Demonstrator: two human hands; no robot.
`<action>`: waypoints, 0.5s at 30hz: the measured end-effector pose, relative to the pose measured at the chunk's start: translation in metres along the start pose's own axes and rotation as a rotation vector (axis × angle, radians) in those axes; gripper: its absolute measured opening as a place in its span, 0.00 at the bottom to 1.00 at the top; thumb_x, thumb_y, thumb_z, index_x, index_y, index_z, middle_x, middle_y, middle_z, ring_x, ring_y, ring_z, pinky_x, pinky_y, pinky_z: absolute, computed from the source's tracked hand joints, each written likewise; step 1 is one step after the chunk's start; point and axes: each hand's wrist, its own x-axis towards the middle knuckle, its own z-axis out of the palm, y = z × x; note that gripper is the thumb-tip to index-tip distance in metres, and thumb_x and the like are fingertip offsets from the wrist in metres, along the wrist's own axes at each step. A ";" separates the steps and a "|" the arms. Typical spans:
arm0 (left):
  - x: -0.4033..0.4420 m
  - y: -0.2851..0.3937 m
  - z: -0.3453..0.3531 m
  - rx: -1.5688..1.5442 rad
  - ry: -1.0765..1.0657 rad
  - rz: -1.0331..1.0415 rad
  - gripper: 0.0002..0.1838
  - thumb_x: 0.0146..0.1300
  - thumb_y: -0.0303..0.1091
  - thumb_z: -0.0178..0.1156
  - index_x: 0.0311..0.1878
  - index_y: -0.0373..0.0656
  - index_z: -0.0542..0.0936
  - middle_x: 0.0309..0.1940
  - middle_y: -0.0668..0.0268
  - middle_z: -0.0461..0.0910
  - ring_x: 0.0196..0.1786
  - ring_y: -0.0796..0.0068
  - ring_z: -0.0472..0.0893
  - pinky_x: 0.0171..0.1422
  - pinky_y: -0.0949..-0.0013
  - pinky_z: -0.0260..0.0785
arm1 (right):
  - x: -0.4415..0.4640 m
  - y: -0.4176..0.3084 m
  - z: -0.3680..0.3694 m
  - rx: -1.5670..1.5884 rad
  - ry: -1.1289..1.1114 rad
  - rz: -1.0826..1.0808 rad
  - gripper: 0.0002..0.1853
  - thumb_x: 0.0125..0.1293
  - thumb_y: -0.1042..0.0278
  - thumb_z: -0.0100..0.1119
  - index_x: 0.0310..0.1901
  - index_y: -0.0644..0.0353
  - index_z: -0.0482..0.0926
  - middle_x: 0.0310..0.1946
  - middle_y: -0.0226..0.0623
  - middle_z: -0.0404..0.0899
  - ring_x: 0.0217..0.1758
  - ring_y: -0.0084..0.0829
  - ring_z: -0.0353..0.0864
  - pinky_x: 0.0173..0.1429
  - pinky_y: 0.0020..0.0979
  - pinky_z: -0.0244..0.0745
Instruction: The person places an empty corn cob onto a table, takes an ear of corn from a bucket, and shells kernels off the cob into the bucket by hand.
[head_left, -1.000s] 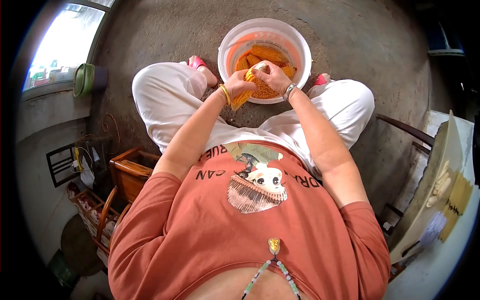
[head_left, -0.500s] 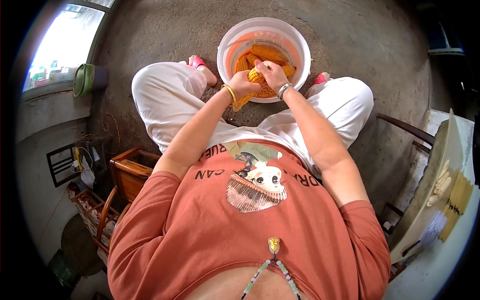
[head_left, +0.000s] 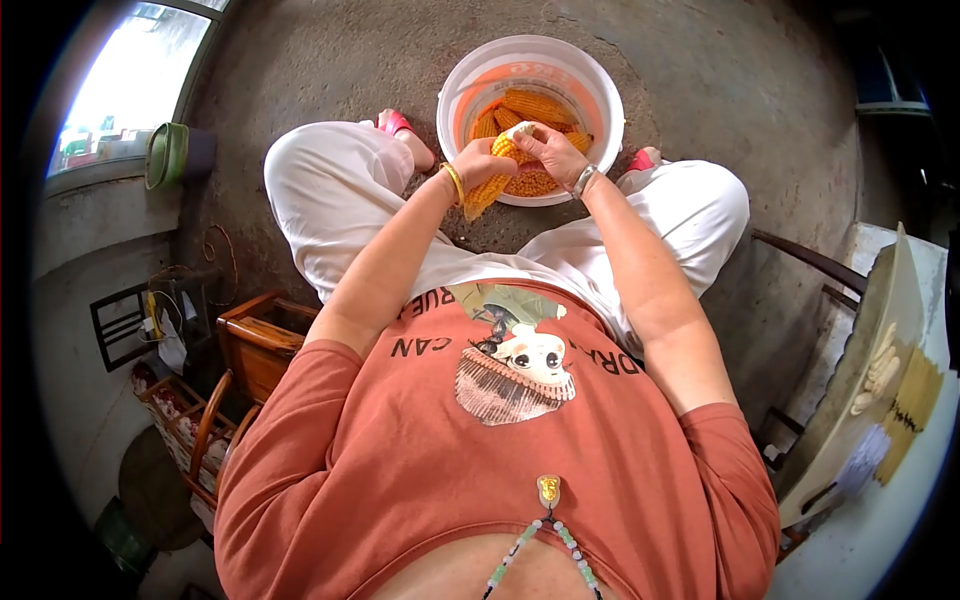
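Observation:
My left hand (head_left: 480,164) is wrapped round a yellow corn cob (head_left: 485,194), which slants over the near rim of a white bucket (head_left: 603,90). The cob's far end looks pale and bare of kernels. At that end my right hand (head_left: 558,156) grips the cob, thumb and fingers pressed against it. Inside the bucket lie several more corn cobs (head_left: 537,104), and loose kernels (head_left: 532,185) show below my hands. Part of the bucket's contents is hidden by my hands.
The bucket stands on a concrete floor (head_left: 330,60) between my knees. A wooden chair (head_left: 262,340) is close on the left, and a green container (head_left: 163,158) sits by the window. On the right is a table (head_left: 850,400) with flat items on it.
My right hand has shifted slightly right and its fingers have changed position on the cob. More of the cob and its pale end now show. My left hand has moved slightly left.

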 end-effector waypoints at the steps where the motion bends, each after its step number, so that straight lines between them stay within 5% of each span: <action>1: 0.000 0.000 0.000 -0.009 -0.003 0.003 0.18 0.49 0.31 0.63 0.42 0.34 0.75 0.29 0.59 0.78 0.28 0.70 0.80 0.33 0.69 0.74 | 0.001 0.002 0.000 -0.023 0.015 -0.016 0.22 0.66 0.51 0.59 0.52 0.60 0.73 0.45 0.32 0.76 0.46 0.23 0.78 0.48 0.29 0.81; 9: 0.004 -0.002 0.003 -0.057 -0.014 0.011 0.16 0.49 0.32 0.64 0.39 0.34 0.76 0.28 0.59 0.78 0.27 0.70 0.80 0.32 0.70 0.73 | 0.012 0.020 0.000 -0.262 0.196 -0.166 0.25 0.64 0.45 0.60 0.46 0.64 0.76 0.36 0.32 0.79 0.37 0.22 0.78 0.41 0.23 0.76; 15: 0.008 -0.001 0.002 -0.040 -0.024 -0.013 0.15 0.49 0.32 0.64 0.38 0.34 0.76 0.26 0.60 0.78 0.26 0.70 0.79 0.32 0.70 0.73 | 0.019 0.033 -0.002 -0.324 0.299 -0.223 0.31 0.62 0.38 0.59 0.41 0.67 0.77 0.32 0.38 0.79 0.35 0.27 0.77 0.41 0.30 0.75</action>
